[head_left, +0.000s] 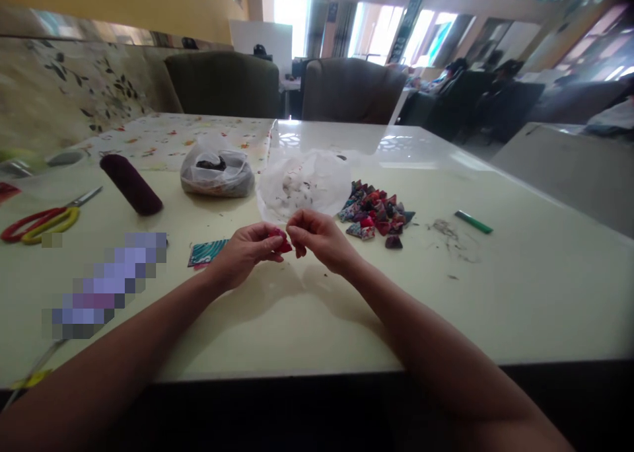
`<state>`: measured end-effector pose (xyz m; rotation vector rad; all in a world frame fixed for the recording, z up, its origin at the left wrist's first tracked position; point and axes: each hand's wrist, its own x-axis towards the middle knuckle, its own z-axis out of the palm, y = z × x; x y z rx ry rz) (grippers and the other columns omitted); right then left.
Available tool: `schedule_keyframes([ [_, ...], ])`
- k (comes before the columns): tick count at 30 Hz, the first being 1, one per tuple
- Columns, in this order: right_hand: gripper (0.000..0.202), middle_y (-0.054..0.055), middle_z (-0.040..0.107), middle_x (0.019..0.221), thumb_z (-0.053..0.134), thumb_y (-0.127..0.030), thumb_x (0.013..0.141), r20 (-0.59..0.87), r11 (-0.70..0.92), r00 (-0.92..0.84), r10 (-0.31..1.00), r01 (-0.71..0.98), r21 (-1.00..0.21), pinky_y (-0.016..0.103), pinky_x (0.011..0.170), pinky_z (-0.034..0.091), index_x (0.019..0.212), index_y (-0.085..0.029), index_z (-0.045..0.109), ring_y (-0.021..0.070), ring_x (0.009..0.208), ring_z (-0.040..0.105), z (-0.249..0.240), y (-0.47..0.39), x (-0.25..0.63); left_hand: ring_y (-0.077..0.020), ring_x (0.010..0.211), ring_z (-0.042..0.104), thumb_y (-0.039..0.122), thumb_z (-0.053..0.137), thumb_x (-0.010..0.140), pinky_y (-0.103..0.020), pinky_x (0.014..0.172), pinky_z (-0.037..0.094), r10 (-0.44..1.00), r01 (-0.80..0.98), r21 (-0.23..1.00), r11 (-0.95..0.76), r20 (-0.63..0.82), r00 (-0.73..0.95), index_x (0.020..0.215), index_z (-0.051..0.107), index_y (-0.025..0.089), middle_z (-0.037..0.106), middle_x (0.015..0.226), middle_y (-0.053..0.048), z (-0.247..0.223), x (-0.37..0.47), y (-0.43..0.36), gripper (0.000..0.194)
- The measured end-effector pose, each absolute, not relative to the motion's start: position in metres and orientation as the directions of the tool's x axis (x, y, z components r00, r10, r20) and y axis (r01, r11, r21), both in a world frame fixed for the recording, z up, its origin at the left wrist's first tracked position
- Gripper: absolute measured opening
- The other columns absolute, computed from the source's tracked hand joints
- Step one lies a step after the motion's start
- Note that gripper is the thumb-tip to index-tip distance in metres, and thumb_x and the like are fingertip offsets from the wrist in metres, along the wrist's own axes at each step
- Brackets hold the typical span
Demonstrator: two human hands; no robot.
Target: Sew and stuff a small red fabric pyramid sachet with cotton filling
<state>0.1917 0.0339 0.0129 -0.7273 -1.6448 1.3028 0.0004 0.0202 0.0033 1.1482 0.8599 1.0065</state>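
My left hand [247, 250] pinches a small red fabric piece [283, 242] near the middle of the table. Close beside it, at the right edge of the piece, my right hand [317, 237] has its fingers pressed together; what they hold, if anything, is too small to make out. Teal patterned fabric [205, 252] lies partly under my left hand. Behind the hands sits a white plastic bag [317, 181] with white stuffing and dark bits on it. A pile of small folded fabric pieces [376, 207], red, blue and dark, lies to the right of the bag.
On the left are red and yellow scissors [49, 222], a dark cylindrical case [131, 184] and a blurred-out object [109, 283] with a cable. A tied plastic bag [216, 171] stands behind. A green cutter [474, 222] and loose threads [448, 230] lie right. Chairs and people are beyond.
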Motion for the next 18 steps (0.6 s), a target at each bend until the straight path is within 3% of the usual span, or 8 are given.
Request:
schedule_keyframes([
  [6,0.023,-0.005,0.060,0.063,0.071,-0.033,0.084,0.177,0.093,-0.572,0.801,-0.173,-0.981,0.018,0.049,0.045,0.084,-0.015,0.057,0.0055,0.052,0.055,0.016,0.036,0.197,-0.0161,0.077,0.072,0.034,0.079,0.081,-0.025,0.067,0.058,0.883,-0.125,0.990,0.062,0.004,0.469,0.088,0.077,0.020,0.077,0.084,-0.006,0.004,-0.001,0.020,0.016],
  [18,0.014,-0.004,0.062,0.067,0.069,-0.022,0.083,0.104,0.045,-0.651,0.752,-0.108,-0.993,0.016,0.046,0.044,0.086,-0.015,0.057,0.0048,0.050,0.054,0.020,0.038,0.203,-0.0163,0.070,0.069,0.036,0.082,0.077,-0.029,0.064,0.060,0.858,-0.026,0.997,0.070,-0.047,0.511,0.085,0.078,0.021,0.075,0.080,-0.006,0.005,-0.005,0.023,0.017],
])
